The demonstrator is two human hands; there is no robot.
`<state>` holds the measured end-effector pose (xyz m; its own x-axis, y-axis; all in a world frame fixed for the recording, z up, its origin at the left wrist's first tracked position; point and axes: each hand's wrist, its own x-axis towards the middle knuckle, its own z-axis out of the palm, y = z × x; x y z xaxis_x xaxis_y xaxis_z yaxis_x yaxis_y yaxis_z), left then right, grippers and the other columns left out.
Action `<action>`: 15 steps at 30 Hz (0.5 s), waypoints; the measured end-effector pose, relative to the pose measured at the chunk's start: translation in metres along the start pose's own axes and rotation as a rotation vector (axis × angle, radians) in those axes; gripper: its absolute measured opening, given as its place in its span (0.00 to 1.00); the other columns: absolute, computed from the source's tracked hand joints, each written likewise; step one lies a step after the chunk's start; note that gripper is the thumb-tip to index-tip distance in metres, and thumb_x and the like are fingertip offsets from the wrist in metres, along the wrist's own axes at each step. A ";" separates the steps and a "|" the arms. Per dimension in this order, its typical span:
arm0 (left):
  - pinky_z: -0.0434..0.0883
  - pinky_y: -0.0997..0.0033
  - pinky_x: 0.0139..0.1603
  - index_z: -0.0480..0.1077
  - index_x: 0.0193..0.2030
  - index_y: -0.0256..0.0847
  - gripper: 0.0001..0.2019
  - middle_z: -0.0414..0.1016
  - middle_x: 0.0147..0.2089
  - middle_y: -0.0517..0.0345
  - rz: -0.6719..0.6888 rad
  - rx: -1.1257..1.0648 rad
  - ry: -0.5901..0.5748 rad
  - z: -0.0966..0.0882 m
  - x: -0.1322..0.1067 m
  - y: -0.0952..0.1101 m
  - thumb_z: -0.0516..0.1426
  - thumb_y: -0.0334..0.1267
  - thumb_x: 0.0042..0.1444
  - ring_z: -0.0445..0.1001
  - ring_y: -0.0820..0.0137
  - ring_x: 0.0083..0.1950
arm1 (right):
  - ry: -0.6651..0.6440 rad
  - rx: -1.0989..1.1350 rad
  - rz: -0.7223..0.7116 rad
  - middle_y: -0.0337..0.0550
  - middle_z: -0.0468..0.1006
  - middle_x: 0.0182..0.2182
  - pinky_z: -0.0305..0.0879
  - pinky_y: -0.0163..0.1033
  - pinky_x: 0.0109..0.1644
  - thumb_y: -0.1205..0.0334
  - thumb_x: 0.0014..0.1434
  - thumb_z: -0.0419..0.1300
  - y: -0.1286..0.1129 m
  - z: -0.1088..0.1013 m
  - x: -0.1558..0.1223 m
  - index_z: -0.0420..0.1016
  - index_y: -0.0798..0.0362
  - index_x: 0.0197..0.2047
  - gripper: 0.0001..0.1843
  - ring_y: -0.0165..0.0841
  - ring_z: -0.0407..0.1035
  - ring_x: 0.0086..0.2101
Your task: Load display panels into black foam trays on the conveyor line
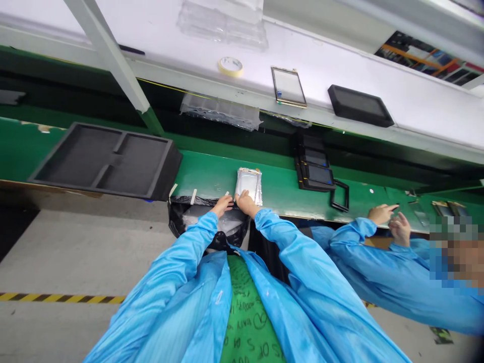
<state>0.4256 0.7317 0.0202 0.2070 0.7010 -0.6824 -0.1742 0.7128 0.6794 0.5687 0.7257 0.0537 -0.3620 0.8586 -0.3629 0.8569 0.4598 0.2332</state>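
A flat, light-coloured rectangular screen panel [249, 177] with silvery edges lies on the green bench before me. My right hand [247, 203] is closed at its near left corner, fingers bent against it. Just left of it, my left hand [223, 205] has its fingertips pressed together by the bench edge; what they pinch, if anything, is too small to make out. Below my hands hangs a black plastic bag [176, 218] with clear plastic in it, fixed to the edge by pale tape strips [194, 196].
A black divided foam tray [147, 166] is left on the bench. Stacked black-framed screens [316, 174] and an empty black frame [340, 195] lie right. The shelf holds a tape roll [230, 66] and framed panel [289, 86]. A co-worker's hands [389, 219] are at far right.
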 end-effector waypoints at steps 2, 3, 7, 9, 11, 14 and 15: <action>0.74 0.62 0.50 0.70 0.53 0.42 0.17 0.79 0.54 0.43 0.011 -0.039 0.016 0.000 0.001 0.001 0.62 0.47 0.62 0.79 0.62 0.50 | 0.068 0.007 0.031 0.85 0.66 0.61 0.72 0.59 0.52 0.77 0.63 0.47 0.003 -0.006 -0.005 0.54 0.71 0.72 0.33 0.59 0.69 0.60; 0.74 0.62 0.50 0.70 0.52 0.42 0.16 0.79 0.53 0.44 0.021 -0.061 0.031 0.000 0.001 0.002 0.61 0.48 0.62 0.80 0.63 0.49 | 0.109 0.015 0.051 0.85 0.66 0.61 0.73 0.58 0.51 0.77 0.64 0.47 0.008 -0.010 -0.007 0.53 0.71 0.72 0.34 0.58 0.69 0.59; 0.74 0.64 0.50 0.68 0.53 0.40 0.17 0.79 0.49 0.43 0.058 -0.164 0.028 0.002 -0.004 0.018 0.53 0.51 0.68 0.81 0.65 0.46 | 0.272 0.069 0.125 0.78 0.69 0.60 0.71 0.54 0.58 0.75 0.66 0.47 0.035 -0.029 -0.025 0.62 0.71 0.69 0.29 0.51 0.70 0.58; 0.75 0.60 0.51 0.68 0.54 0.36 0.21 0.80 0.49 0.38 0.043 -0.204 -0.064 0.006 -0.010 0.031 0.49 0.52 0.69 0.81 0.61 0.46 | 0.349 0.110 0.123 0.72 0.71 0.61 0.68 0.52 0.62 0.74 0.67 0.47 0.037 -0.034 -0.040 0.64 0.70 0.68 0.27 0.48 0.69 0.60; 0.76 0.55 0.51 0.69 0.55 0.33 0.25 0.79 0.49 0.34 -0.005 -0.260 -0.226 0.011 -0.021 0.041 0.49 0.55 0.69 0.82 0.57 0.46 | 0.411 0.170 0.063 0.68 0.71 0.62 0.65 0.51 0.65 0.74 0.68 0.46 0.026 -0.035 -0.059 0.66 0.67 0.68 0.27 0.47 0.66 0.62; 0.77 0.55 0.50 0.67 0.61 0.35 0.26 0.80 0.51 0.37 -0.074 -0.330 -0.460 0.010 -0.046 0.045 0.50 0.54 0.68 0.81 0.57 0.47 | 0.457 0.285 -0.107 0.63 0.70 0.64 0.62 0.54 0.67 0.68 0.71 0.48 -0.002 -0.034 -0.090 0.69 0.61 0.67 0.24 0.48 0.64 0.63; 0.76 0.57 0.50 0.67 0.63 0.36 0.25 0.80 0.52 0.39 -0.076 -0.336 -0.503 0.007 -0.055 0.044 0.51 0.52 0.69 0.81 0.58 0.47 | 0.459 0.330 -0.171 0.63 0.70 0.64 0.63 0.55 0.66 0.64 0.71 0.50 -0.010 -0.035 -0.098 0.70 0.58 0.66 0.23 0.48 0.64 0.62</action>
<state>0.4131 0.7240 0.0895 0.6462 0.6098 -0.4588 -0.4182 0.7859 0.4555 0.5827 0.6446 0.1185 -0.5638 0.8225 0.0745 0.8147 0.5687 -0.1137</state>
